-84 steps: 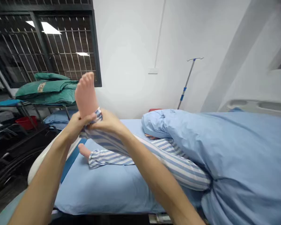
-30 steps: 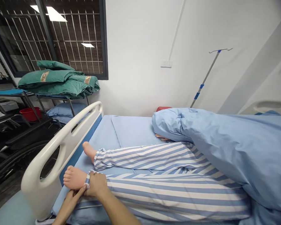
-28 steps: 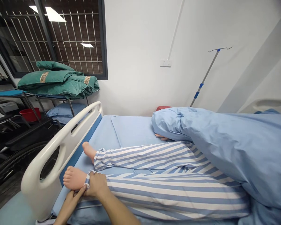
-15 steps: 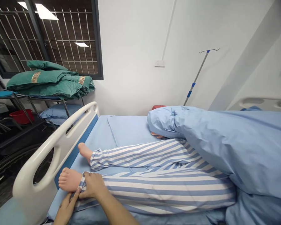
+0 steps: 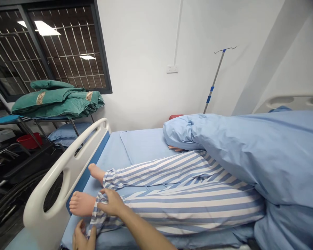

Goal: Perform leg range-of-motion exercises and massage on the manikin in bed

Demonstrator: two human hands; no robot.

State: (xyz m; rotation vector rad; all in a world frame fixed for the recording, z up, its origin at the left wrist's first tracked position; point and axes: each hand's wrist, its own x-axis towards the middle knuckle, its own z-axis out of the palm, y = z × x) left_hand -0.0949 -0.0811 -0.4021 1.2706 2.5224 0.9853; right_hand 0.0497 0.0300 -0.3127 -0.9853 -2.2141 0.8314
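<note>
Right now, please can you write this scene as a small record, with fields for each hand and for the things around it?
right hand: right hand grips the striped trouser cuff
left hand: left hand low, beside the cuff; contact cannot be told
nearest: bare foot, coming out of the cuff
beside: white bed rail, next to the foot
further: blue blanket, IV pole, green bedding

I see the blue-and-white striped trouser cuff point(image 5: 97, 215) bunched loosely above the mannequin's bare foot point(image 5: 81, 205). The foot lies sideways at the bed's end, toes just beside the white bed rail point(image 5: 67, 161).
</note>
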